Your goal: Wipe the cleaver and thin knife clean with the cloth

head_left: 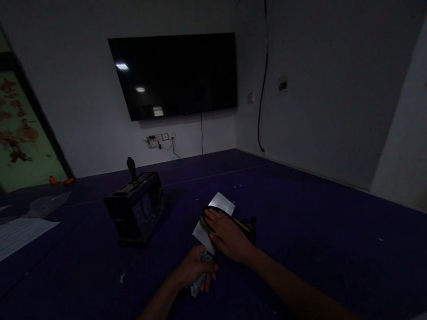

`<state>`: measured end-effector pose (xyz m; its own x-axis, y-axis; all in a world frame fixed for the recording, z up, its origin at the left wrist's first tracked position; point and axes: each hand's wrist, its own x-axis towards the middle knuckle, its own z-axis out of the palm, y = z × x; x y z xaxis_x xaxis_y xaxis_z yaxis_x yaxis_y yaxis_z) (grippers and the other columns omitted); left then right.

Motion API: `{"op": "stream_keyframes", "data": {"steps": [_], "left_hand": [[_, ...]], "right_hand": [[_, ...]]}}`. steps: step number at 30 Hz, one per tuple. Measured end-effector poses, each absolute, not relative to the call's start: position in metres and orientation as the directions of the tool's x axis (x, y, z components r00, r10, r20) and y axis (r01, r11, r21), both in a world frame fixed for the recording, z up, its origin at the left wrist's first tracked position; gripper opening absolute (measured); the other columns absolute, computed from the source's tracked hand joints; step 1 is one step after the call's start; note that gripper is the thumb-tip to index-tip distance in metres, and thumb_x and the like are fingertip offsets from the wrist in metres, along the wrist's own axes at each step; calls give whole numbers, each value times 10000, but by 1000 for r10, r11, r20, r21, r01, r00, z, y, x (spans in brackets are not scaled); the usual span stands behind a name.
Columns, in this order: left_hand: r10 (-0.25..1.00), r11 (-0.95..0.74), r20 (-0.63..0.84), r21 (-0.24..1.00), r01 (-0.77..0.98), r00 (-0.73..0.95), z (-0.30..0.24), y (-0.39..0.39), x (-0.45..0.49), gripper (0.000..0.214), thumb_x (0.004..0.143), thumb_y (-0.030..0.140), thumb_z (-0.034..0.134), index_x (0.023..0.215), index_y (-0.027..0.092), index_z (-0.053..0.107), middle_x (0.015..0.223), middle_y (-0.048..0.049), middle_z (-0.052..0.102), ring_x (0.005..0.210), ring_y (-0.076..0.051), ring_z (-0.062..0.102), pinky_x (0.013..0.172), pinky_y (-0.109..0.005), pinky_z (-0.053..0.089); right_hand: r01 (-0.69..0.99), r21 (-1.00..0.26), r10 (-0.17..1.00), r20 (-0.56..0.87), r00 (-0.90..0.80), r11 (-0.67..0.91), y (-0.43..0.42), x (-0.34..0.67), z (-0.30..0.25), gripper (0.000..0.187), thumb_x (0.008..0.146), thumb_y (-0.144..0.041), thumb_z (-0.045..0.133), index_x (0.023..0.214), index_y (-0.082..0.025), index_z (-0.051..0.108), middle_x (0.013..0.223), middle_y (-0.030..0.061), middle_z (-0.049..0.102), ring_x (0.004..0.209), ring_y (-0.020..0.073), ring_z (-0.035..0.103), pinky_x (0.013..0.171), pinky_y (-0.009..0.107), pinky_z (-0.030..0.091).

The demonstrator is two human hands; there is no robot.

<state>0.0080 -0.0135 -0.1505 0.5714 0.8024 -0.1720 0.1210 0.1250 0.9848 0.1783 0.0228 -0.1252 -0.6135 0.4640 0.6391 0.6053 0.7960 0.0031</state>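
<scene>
The room is dim. My left hand [198, 271] is closed round the near end of a grey metallic box-like part [218, 208] that lies on the dark blue table [317, 230]. My right hand [225, 233] lies flat on top of that part, fingers stretched over a bundle of black and yellow cables [243, 223] that come out of it. What else my right hand touches is hidden under the palm.
A black open-framed case [136, 211] with a small upright lever stands to the left of my hands. White paper sheets [11, 237] and a clear plastic bag [47, 204] lie at the far left. A dark wall screen [176, 76] hangs behind, with sockets below it.
</scene>
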Motion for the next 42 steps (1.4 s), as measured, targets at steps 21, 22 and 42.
{"op": "stream_keyframes", "data": {"steps": [21,22,42], "left_hand": [[801,137,-178,984,114,571,-148,-17,9,511,638,186,628,1113,106,459,548,17,605,352,-110,536,320,-154,361],[803,135,-174,985,110,570,-148,-17,8,498,637,194,632,1097,105,466,549,15,606,353,-111,537,318,-157,366],[800,155,-185,983,101,571,-147,-19,8,558,633,160,620,1160,100,447,524,37,594,337,-112,532,302,-162,374]], "right_hand": [[685,-102,552,681,-481,722,36,177,-138,507,878,-125,267,1383,-144,237,1441,77,241,1338,190,120,1064,461,224],[683,-102,551,682,-481,723,35,177,-137,506,880,-129,267,1385,-145,233,1440,79,243,1338,190,121,1063,464,225],[650,-119,526,703,-479,751,41,185,-134,460,927,-246,266,1381,-167,250,1439,68,249,1331,195,159,1066,459,219]]}}
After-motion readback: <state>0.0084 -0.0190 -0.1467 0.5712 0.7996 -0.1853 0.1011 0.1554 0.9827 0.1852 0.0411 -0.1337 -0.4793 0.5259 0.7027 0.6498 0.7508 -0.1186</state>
